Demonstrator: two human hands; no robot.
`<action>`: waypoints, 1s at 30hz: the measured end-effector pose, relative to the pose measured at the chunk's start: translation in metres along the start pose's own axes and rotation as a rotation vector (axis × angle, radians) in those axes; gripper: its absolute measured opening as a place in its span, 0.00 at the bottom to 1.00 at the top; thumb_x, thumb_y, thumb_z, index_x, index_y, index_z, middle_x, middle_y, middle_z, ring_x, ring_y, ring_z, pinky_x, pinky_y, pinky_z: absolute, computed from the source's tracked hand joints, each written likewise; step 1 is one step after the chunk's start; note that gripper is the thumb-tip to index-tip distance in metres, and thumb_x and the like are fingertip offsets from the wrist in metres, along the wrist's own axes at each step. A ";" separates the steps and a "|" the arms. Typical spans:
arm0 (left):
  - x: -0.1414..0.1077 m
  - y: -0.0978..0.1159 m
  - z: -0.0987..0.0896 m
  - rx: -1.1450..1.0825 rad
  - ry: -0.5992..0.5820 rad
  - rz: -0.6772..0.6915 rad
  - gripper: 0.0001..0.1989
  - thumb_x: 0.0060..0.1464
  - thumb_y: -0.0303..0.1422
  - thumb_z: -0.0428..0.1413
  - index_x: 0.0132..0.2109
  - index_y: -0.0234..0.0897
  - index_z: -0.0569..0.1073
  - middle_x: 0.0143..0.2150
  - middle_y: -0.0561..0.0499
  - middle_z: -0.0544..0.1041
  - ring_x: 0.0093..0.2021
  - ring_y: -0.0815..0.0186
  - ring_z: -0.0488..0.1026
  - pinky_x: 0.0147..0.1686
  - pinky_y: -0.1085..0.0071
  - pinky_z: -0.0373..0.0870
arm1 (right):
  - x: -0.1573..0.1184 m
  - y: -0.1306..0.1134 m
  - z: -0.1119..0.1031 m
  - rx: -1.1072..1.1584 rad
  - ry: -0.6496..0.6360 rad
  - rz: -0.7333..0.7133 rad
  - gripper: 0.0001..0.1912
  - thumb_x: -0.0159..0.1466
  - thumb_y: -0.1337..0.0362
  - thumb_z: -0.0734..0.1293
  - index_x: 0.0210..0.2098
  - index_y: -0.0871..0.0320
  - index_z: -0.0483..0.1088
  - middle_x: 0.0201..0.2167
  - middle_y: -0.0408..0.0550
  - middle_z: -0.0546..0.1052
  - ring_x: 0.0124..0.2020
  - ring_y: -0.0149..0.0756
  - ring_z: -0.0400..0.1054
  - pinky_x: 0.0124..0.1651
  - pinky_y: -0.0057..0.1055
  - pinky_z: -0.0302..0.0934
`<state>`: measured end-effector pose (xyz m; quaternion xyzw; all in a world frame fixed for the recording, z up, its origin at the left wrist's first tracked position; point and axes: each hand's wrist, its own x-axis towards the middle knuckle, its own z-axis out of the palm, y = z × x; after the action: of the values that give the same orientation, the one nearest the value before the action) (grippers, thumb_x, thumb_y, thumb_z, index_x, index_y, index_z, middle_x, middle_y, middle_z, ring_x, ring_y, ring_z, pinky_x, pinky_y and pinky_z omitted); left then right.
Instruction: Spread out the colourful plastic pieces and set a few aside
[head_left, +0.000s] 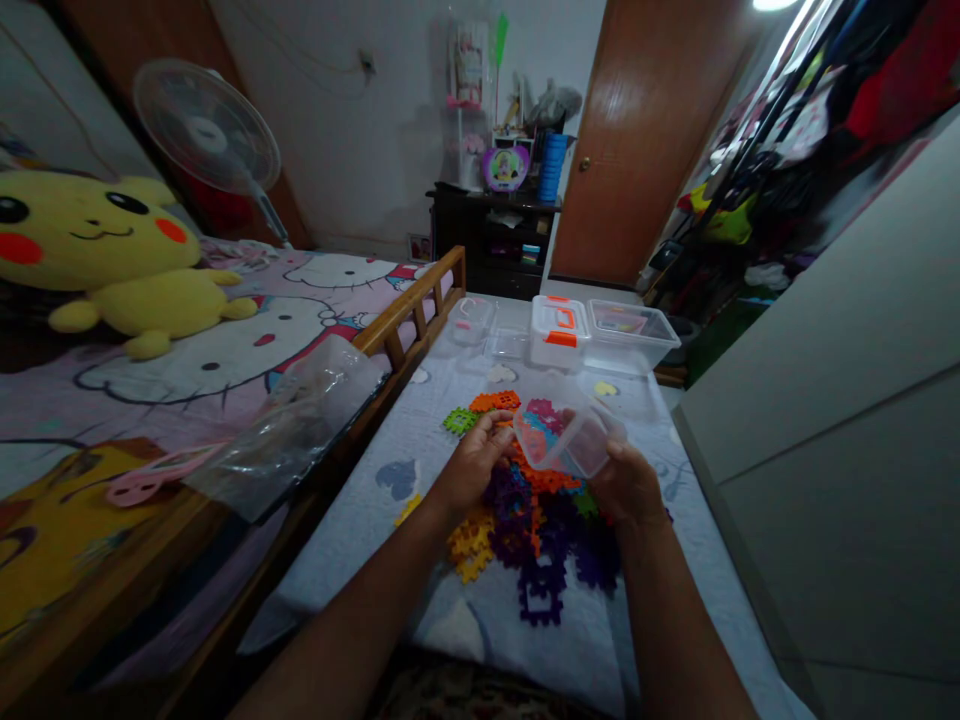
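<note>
I see the clear tub [574, 440] held up over the toothed pieces [514, 525] on the table [495, 650]. My right hand [628, 485] has its grip clamped on the tub's right end. My left hand [480, 450] is at the other end, fingers bent; I cannot tell if they touch the tub. To do this well, I should keep the tub steady and press softly so its thin sides don't bend. The tub looks like smooth plastic, boxy with round corners. I see colors through it, but I cannot tell if any piece is inside. The pieces look flat and hard, with bumpy edges and holes, in purple, orange, yellow and green. The cloth [367, 510] is pale blue with hearts. Behind stand a white box [551, 345] with orange clips and a big clear bin [630, 345].
</note>
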<state>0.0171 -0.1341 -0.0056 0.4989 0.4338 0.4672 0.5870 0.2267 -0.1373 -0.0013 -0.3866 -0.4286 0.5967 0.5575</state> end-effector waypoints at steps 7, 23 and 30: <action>-0.001 -0.002 -0.003 -0.283 0.033 -0.148 0.21 0.51 0.41 0.60 0.50 0.36 0.71 0.24 0.59 0.68 0.18 0.76 0.59 0.21 0.79 0.57 | 0.002 0.008 0.011 0.120 -0.105 0.098 0.39 0.49 0.55 0.72 0.61 0.46 0.63 0.58 0.49 0.74 0.59 0.54 0.68 0.60 0.54 0.62; 0.030 0.018 -0.044 -0.059 0.393 0.062 0.26 0.48 0.42 0.61 0.52 0.34 0.71 0.21 0.60 0.69 0.19 0.73 0.64 0.21 0.78 0.61 | 0.020 0.013 0.000 -0.345 0.104 0.014 0.29 0.55 0.54 0.74 0.55 0.49 0.69 0.57 0.51 0.74 0.57 0.49 0.69 0.63 0.52 0.59; 0.088 0.020 -0.082 0.024 0.598 0.019 0.16 0.49 0.36 0.58 0.45 0.36 0.69 0.22 0.59 0.69 0.18 0.73 0.64 0.21 0.78 0.61 | 0.085 0.015 -0.003 -0.777 -0.004 -0.112 0.19 0.52 0.62 0.73 0.45 0.52 0.77 0.50 0.52 0.77 0.56 0.51 0.69 0.64 0.52 0.57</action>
<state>-0.0485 -0.0312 0.0003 0.3501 0.5885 0.5937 0.4227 0.2181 -0.0525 -0.0152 -0.5437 -0.6441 0.3592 0.4006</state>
